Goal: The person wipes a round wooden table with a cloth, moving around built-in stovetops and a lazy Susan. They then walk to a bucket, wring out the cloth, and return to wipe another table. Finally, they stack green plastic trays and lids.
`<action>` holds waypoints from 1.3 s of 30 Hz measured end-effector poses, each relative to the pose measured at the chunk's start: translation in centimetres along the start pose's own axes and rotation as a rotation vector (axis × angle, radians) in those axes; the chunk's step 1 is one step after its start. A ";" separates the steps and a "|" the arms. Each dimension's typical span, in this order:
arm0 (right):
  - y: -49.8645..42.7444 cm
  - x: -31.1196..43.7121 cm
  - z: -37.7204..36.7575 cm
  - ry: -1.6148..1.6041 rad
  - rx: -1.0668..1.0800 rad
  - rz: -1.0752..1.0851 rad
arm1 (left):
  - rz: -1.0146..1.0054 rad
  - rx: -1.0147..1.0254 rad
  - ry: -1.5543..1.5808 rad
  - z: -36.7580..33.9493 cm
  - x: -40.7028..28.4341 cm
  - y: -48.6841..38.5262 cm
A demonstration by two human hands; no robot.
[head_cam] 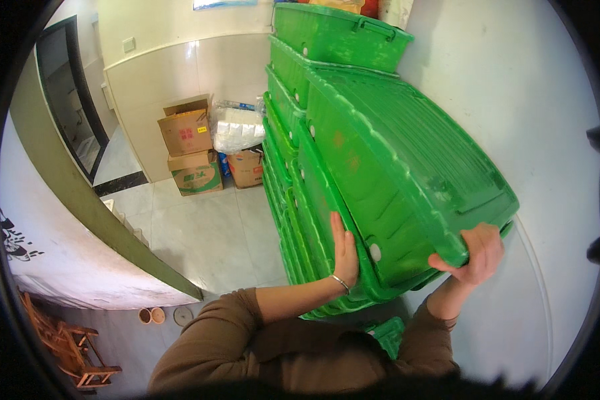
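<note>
Before me stand tall stacks of green plastic storage bins with lids. My right hand grips the near right corner of the lidded upper bin, thumb below the rim and fingers over the top. Its ribbed lid slopes with the bin. My left hand lies flat, fingers straight, against the near side of the stack, at the rim of the lower bin. A bracelet circles that wrist. The far underside of the upper bin is hidden.
Another green bin tops the far stack. A white wall runs close on the right. Cardboard boxes and a plastic-wrapped bundle stand by the back wall. At lower left are a wooden chair and a partition edge.
</note>
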State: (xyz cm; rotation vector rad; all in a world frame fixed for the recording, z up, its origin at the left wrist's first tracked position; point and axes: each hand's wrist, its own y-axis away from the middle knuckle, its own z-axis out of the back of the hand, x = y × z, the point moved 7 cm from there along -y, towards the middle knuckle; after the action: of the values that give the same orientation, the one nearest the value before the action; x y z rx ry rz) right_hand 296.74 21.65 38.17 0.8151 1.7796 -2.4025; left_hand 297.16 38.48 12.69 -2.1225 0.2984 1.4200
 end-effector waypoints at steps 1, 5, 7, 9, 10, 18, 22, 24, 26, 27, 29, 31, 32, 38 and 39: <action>-0.7 0.0 0.0 0.013 0.001 0.000 | 0.014 0.015 -0.001 0.1 0.0 0.1; -4.7 0.9 -0.9 0.031 0.007 0.019 | 0.035 0.205 0.032 1.4 0.0 0.5; -6.6 2.1 -0.6 0.065 0.044 0.039 | 0.024 0.375 0.152 2.0 0.2 0.6; -8.1 4.6 -1.2 0.112 0.077 0.046 | 0.063 0.533 0.224 3.0 0.9 -0.3; -8.5 6.2 -1.9 0.125 0.088 0.039 | 0.149 0.525 0.322 4.2 1.7 -1.1; -12.0 19.1 -5.9 0.200 0.272 0.025 | -0.324 0.321 -0.034 13.9 -5.7 -13.5; -12.4 21.6 -5.5 0.210 0.339 0.105 | -1.227 0.379 -0.101 12.0 -17.7 -15.9; -12.2 21.0 -4.6 0.198 0.424 0.058 | -1.384 0.475 -0.254 10.2 -21.0 -15.6; -11.2 19.8 -3.1 0.212 0.429 0.046 | -1.407 0.653 -0.330 7.8 -22.4 -14.9; -10.7 19.3 -2.1 0.238 0.386 0.044 | -1.414 0.775 -0.256 7.0 -22.6 -14.5; -8.9 18.0 0.0 0.329 0.430 0.041 | -1.408 0.804 -0.177 5.7 -22.8 -12.6; -6.2 16.0 3.8 0.461 0.529 -0.034 | -1.466 0.860 -0.254 3.6 -24.0 -9.0; -4.5 14.9 6.9 0.462 0.449 -0.044 | -1.485 0.899 -0.238 2.1 -25.0 -6.6; 4.6 8.3 15.6 0.226 -0.009 -0.306 | -1.520 1.173 -0.154 -3.4 -27.3 -0.7; 5.7 7.9 15.7 0.241 -0.060 -0.358 | -1.501 1.274 -0.131 -4.0 -27.6 -0.5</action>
State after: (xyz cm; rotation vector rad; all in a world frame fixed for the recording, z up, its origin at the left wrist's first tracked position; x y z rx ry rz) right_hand 285.84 7.72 32.89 0.8775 2.2507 -2.5311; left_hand 289.11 33.34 38.85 -0.6709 -0.3515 0.2007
